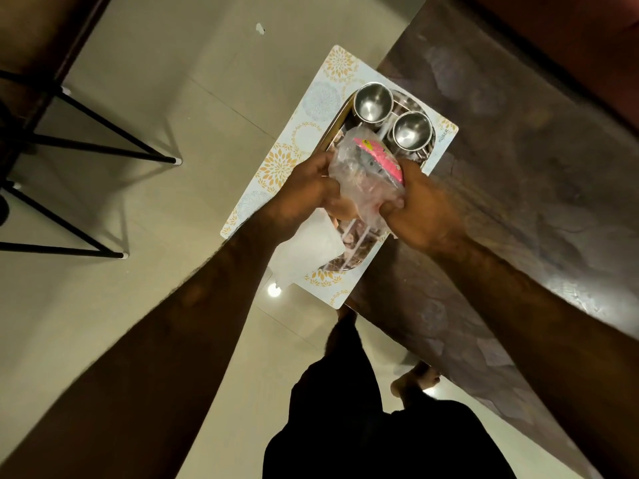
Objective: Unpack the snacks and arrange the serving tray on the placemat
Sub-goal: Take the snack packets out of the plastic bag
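Hands at frame centre, left hand (306, 188) and right hand (420, 202), both clutch a clear snack bag (366, 174) above the tray (356, 254).

Shiny steel cups (373, 100); crinkly clear plastic bag (359, 188) — glossy floor tiles (173, 98)

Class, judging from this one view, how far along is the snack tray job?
Done: the tray sits on the placemat with two steel cups at its far end. In hand: left hand and right hand grip a clear snack bag above it. Left: emptying the bag; no loose snacks are clearly visible.
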A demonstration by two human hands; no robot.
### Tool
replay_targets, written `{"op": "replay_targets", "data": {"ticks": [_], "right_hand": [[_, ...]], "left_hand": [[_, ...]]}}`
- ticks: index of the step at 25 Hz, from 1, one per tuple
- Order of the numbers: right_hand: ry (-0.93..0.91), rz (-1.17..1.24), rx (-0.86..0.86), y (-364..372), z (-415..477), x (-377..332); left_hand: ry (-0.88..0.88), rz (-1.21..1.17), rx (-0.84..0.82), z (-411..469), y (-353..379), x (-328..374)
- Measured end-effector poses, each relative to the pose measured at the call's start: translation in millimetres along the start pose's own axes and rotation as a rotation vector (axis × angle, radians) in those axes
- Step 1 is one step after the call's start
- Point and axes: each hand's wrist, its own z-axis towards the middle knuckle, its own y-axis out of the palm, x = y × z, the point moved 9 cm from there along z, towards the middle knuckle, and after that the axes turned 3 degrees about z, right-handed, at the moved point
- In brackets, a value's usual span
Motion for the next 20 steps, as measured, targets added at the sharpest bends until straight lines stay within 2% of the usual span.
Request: {"op": "replay_targets", "data": {"ticks": [2, 5, 9, 12, 15, 20], "right_hand": [[-0.006, 0.038, -0.058, 2, -3, 0], [-0.047, 0.071, -0.055, -6, -10, -7], [-0.112, -0.109, 0.075, -22, -31, -22], [-0.186, -0.207, 0.161, -33, -52, -41], [-0.241, -0.319, 0.155, -30, -70, -53], [-0.188, -0.348, 0.11, -20, -81, -53]], "left_hand": [[0.052, 0.067, -0.003, -5, 7, 7], [0.085, 0.071, 0.128, -13, 3, 17], [0.028, -0.01, 0.164, -22, 6, 17], [-0.027, -0.194, 0.233, -30, 3, 13], [-0.026, -0.263, 0.265, -36, 5, 18], [-0.021, -0.299, 0.253, -47, 16, 26]]}}
